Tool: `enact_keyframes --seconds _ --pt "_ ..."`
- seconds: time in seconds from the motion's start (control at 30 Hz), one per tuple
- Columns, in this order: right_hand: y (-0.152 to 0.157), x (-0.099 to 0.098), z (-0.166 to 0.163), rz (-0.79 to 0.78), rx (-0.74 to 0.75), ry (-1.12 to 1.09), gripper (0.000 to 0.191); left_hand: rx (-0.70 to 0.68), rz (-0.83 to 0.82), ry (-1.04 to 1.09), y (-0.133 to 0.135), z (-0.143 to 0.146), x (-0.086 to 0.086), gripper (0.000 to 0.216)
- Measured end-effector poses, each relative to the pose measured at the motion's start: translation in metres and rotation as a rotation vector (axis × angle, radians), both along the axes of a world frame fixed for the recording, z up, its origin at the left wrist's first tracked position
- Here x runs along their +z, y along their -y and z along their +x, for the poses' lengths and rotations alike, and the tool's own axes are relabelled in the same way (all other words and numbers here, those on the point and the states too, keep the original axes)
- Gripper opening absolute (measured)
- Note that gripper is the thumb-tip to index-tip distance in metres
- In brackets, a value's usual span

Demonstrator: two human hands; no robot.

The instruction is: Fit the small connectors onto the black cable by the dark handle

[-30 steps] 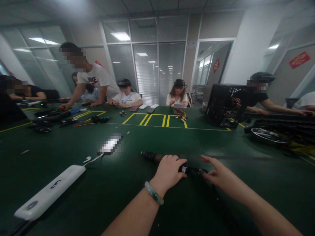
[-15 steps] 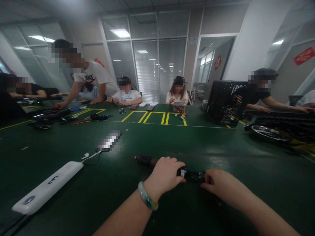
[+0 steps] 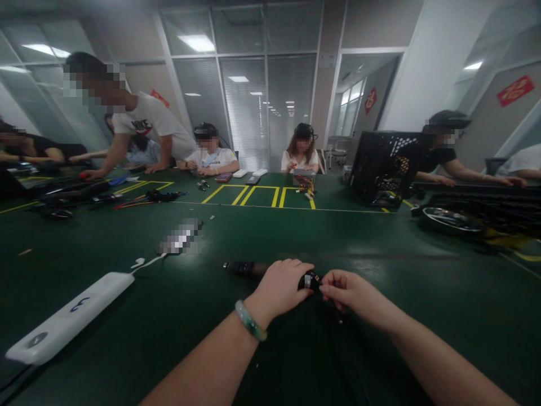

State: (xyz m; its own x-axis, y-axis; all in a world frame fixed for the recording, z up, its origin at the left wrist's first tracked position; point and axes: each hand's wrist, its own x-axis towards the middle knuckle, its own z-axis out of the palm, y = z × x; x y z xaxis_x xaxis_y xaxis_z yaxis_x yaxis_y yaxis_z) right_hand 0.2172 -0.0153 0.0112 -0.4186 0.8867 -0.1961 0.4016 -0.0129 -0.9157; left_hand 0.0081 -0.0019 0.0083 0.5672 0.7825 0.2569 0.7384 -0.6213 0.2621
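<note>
A black, stick-shaped tool that looks like an electric screwdriver (image 3: 244,269) lies across the green table, its narrow metal tip pointing left. My left hand (image 3: 279,288), with a green bangle at the wrist, is wrapped over its body from above. At the right end a white label shows beyond my fingers. Right beside that end, my right hand (image 3: 353,294) is closed in a pinch on a thin black cable (image 3: 340,320), part of which hangs below the fingers. The fingertips hide most of the spot where cable and tool meet.
On the left lies a white power bank-like box (image 3: 74,318) marked 3, wired to a blurred-out device (image 3: 181,237). Dark cables (image 3: 158,195) lie further back. A black computer case (image 3: 382,169) and a pile of dark parts (image 3: 477,220) stand right. Several people work around the table.
My right hand has moved left, from a short way out along the cable to the tool's end. My left hand keeps its hold. The view has shifted slightly.
</note>
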Motion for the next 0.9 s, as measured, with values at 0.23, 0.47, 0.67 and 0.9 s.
enact_keyframes --seconds 0.23,0.47,0.67,0.9 --pt "-0.006 -0.004 0.011 0.202 -0.123 0.359 0.014 -0.047 -0.023 0.045 0.001 0.009 0.0 0.037" --pt "-0.004 0.0 0.014 0.335 -0.127 0.519 0.006 -0.049 -0.041 0.067 0.001 0.013 -0.001 0.024" --pt "-0.003 0.003 0.016 0.378 -0.143 0.662 0.005 -0.066 -0.061 0.034 0.003 0.013 0.002 0.025" --pt "-0.001 -0.005 0.008 0.384 -0.119 0.597 0.004 0.019 -0.054 -0.049 0.007 0.014 0.004 0.019"
